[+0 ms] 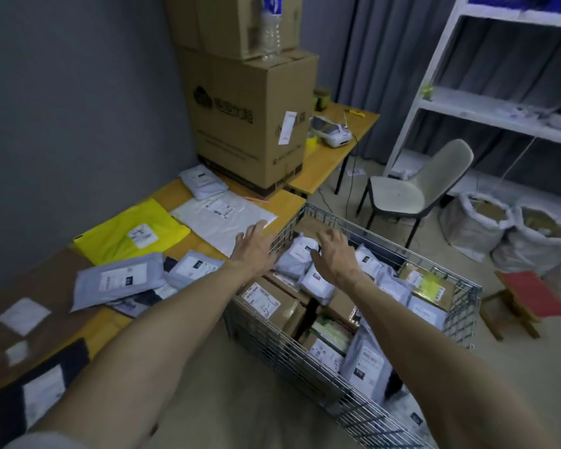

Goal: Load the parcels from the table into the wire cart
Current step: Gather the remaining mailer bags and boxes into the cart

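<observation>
Now between loads, my left hand (253, 246) hovers spread and empty at the table (285, 202) edge, my right hand (336, 257) likewise over the wire cart (282, 348); next, probably gripping the white parcel (221, 218).

Warehouse corner, at your left: the orange-topped table (287, 202) bears a yellow mailer (130, 231) beside a flat white poly mailer (222, 218), a small white parcel (203, 181) by the stacked cardboard boxes (250, 118), a large grey poly mailer (120, 280) just beside a smaller grey mailer (195, 267), a black mailer (39, 393) nearest you, and a white square (23, 315), possibly a padded envelope.
</observation>
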